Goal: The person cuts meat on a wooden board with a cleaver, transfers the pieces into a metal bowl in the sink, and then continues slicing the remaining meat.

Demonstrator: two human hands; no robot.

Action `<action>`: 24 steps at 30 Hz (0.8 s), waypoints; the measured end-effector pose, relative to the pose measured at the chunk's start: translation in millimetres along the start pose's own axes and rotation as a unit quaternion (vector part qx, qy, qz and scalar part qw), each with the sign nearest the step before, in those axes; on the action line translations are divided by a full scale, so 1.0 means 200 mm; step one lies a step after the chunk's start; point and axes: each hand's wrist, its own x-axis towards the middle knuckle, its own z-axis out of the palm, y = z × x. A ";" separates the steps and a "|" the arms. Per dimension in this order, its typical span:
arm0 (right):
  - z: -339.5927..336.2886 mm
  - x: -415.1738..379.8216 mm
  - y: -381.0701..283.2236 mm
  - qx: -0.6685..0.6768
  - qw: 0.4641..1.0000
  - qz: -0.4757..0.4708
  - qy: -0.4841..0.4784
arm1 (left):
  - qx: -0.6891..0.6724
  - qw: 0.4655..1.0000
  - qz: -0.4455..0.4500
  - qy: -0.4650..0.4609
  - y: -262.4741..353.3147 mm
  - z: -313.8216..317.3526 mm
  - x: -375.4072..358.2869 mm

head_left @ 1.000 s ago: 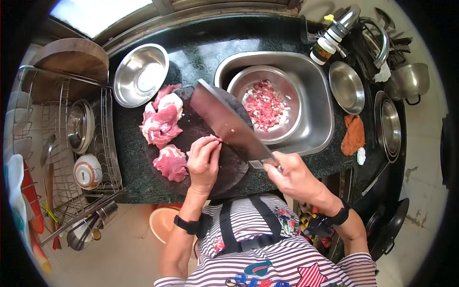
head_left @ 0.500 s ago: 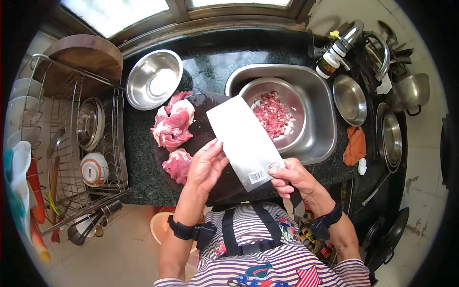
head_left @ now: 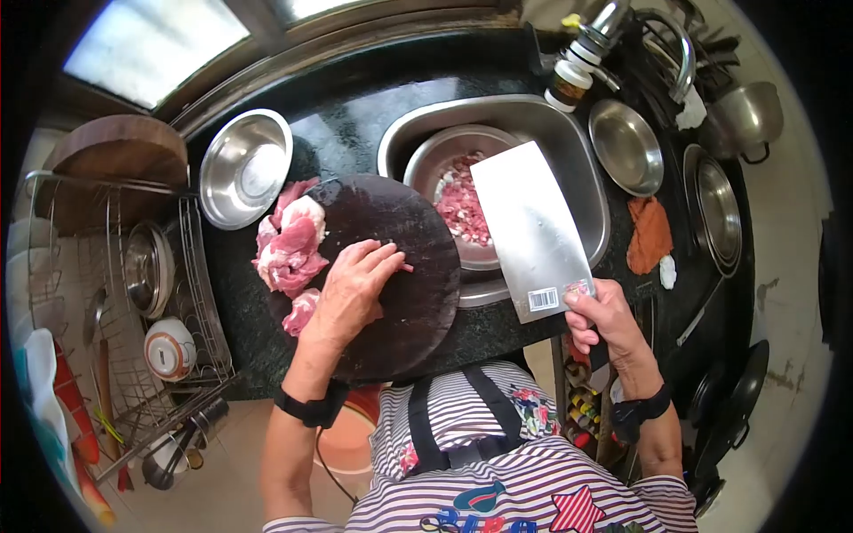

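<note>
My right hand (head_left: pixel 604 320) grips the dark handle of a broad cleaver (head_left: pixel 533 231), its blade held up flat over the sink's near left part. My left hand (head_left: pixel 357 289) rests on the round dark chopping board (head_left: pixel 418 311), palm down, fingers closed round a piece of meat that shows at the fingertips. Large pieces of raw meat (head_left: pixel 293 249) lie at the board's left edge. Diced meat (head_left: pixel 462 202) fills part of a metal basin (head_left: pixel 426 160) in the sink, partly hidden by the blade.
An empty metal bowl (head_left: pixel 246 169) stands behind the meat. A wire dish rack (head_left: pixel 115 266) is at the left. The sink (head_left: pixel 586 160), a metal bowl (head_left: pixel 625 147), an orange cloth (head_left: pixel 649 235) and the faucet (head_left: pixel 613 18) are at the right.
My left hand has moved away from the blade, down onto the board. The cleaver has shifted right in my right hand, uncovering more of the board. The view has shifted slightly.
</note>
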 end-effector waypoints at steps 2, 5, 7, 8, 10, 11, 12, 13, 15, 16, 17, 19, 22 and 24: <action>-0.04 -0.03 0.01 0.000 1.000 -0.013 0.016 | 0.050 0.998 0.029 0.018 -0.01 0.00 0.00; -0.05 -0.05 0.03 0.019 0.999 -0.012 0.038 | 0.046 0.999 0.025 0.012 0.00 0.02 0.04; -0.07 -0.06 0.05 0.028 0.999 -0.014 0.038 | 0.045 0.998 -0.012 0.030 0.02 0.04 0.06; -0.07 -0.06 0.07 0.031 0.999 -0.014 0.043 | 0.043 0.999 -0.008 0.028 0.02 0.06 0.07; -0.07 -0.06 0.09 0.039 0.999 -0.008 0.037 | -0.068 0.980 -0.126 0.137 0.00 0.11 0.06; -0.06 -0.06 0.10 0.045 0.998 -0.004 0.038 | -0.137 0.962 -0.168 0.165 0.01 0.11 0.07; -0.06 -0.06 0.11 0.047 0.998 -0.004 0.037 | -0.135 0.963 -0.168 0.164 0.01 0.10 0.07; -0.06 -0.06 0.12 0.049 0.998 -0.002 0.037 | -0.245 0.922 -0.259 0.148 0.02 0.09 0.06; -0.04 -0.06 0.12 0.050 0.998 -0.003 0.027 | -0.421 0.821 -0.362 0.130 0.02 0.05 0.04; -0.04 -0.06 0.13 0.051 0.998 0.002 0.030 | -0.416 0.822 -0.364 0.135 0.01 0.03 0.03; -0.03 -0.06 0.14 0.053 0.998 0.008 0.034 | -0.454 0.791 -0.389 0.126 0.01 0.02 0.01; -0.02 -0.05 0.15 0.050 0.998 0.008 0.029 | -0.491 0.761 -0.406 0.119 -0.02 0.02 -0.03; 0.01 -0.04 0.15 0.046 0.999 0.010 0.028 | -0.477 0.771 -0.404 0.124 -0.01 0.01 -0.04; 0.03 -0.05 0.15 0.041 0.999 0.014 0.028 | -0.474 0.773 -0.399 0.132 0.00 0.03 -0.04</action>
